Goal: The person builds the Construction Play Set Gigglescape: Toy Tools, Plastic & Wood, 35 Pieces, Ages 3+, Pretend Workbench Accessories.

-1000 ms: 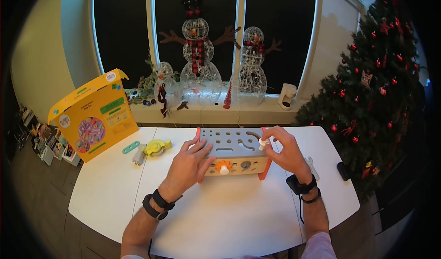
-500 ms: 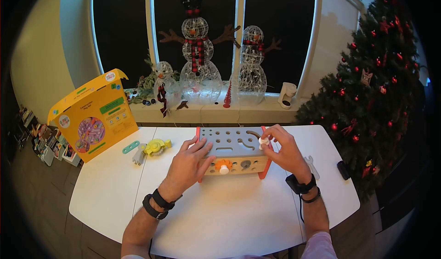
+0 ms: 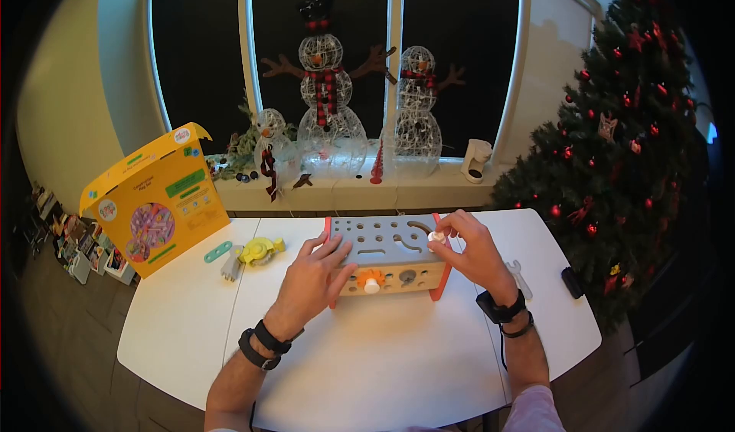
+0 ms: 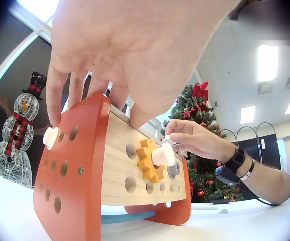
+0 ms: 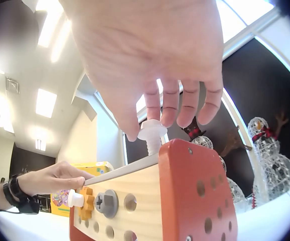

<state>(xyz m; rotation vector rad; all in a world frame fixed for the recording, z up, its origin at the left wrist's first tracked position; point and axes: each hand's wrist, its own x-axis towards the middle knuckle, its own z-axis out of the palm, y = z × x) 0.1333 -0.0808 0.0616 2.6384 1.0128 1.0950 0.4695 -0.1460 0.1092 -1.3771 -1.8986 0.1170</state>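
Note:
A toy workbench with a grey top [image 3: 375, 242], a pale wood front and red end panels [image 5: 192, 186] stands on the table. My left hand [image 3: 310, 283] rests on the left end of its top, fingers spread. At the right end, my right hand [image 3: 478, 260] pinches a white plastic screw [image 5: 153, 131] between thumb and index finger, the other fingers hanging behind. The screw is upright, with some thread showing above the top. On the front sit an orange gear [image 4: 146, 160] with a white peg [image 4: 164, 155] through it, and a grey screw head [image 5: 107, 203].
Left on the white table [image 3: 337, 363] lie a teal strip [image 3: 218, 252] and a yellow-green toy [image 3: 262, 250]; a yellow box [image 3: 157, 202] stands behind. Right of the bench lie a grey wrench [image 3: 519, 279] and a black object [image 3: 572, 283]. A decorated tree [image 3: 612, 156] rises beyond.
The right thumb and fingers have shifted slightly around the white screw, whose visible side looks different. The left hand keeps its place on the bench. The head view has tilted a little.

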